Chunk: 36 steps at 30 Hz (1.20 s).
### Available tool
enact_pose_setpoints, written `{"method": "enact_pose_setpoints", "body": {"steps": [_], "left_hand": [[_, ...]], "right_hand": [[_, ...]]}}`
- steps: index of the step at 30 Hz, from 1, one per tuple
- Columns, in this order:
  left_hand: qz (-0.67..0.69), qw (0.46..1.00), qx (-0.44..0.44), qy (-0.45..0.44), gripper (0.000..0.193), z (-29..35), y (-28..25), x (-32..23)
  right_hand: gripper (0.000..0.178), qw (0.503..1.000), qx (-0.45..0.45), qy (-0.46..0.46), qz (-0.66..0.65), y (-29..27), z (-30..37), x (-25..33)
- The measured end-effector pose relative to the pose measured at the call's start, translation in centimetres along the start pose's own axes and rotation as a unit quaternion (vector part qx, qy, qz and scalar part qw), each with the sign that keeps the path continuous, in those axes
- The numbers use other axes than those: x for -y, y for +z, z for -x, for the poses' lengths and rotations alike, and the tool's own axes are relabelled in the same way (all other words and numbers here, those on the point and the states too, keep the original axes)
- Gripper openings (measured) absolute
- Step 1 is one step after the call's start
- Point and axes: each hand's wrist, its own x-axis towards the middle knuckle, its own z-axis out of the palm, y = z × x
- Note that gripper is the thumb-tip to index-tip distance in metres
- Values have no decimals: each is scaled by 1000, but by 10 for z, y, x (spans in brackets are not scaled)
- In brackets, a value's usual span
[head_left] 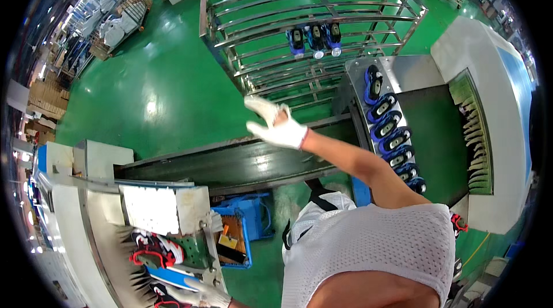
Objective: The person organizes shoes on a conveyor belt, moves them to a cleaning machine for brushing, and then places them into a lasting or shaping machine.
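Observation:
My right hand [277,128], in a white glove, reaches over the long dark channel with its fingers apart and holds nothing. At the lower left, my left hand [203,295], also gloved, has its fingers stretched out beside a black and red shoe [164,297]; whether they touch it cannot be made out. Another black, white and red shoe [156,250] lies at the brush-fringed opening of the left machine [75,221]. Several blue and black shoes [387,125] stand in a row on a metal ledge [357,69] at the right.
Ahead stands a metal rack [259,26] with three blue and black shoes [315,38] on it. The dark channel [259,162] runs between the machines. A white machine [501,106] with a brush-lined opening stands right. Blue crates [245,216] sit below the left machine.

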Motion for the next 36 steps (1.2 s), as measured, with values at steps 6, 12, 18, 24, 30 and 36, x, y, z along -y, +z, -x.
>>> {"method": "enact_pose_setpoints", "body": {"steps": [6,12,18,24,30,36], "left_hand": [[196,980,32,5,51,4,125,-180],[157,968,181,80,50,-49,167,-191],[74,939,256,217,39,-76,200,-157],[118,945,251,173,35,-82,200,-191],[106,953,254,125,37,-86,202,-196],[201,951,230,52,33,-94,208,-217]], "right_hand": [[68,885,-147,-134,420,-138,-213,-123],[33,878,-80,-132,454,-150,-222,-182],[35,901,-47,-83,422,-150,-262,-174],[41,849,-28,-7,527,-184,-303,-209],[40,823,-42,75,562,-208,-344,-233],[50,759,-19,103,642,-225,-367,-267]]}}
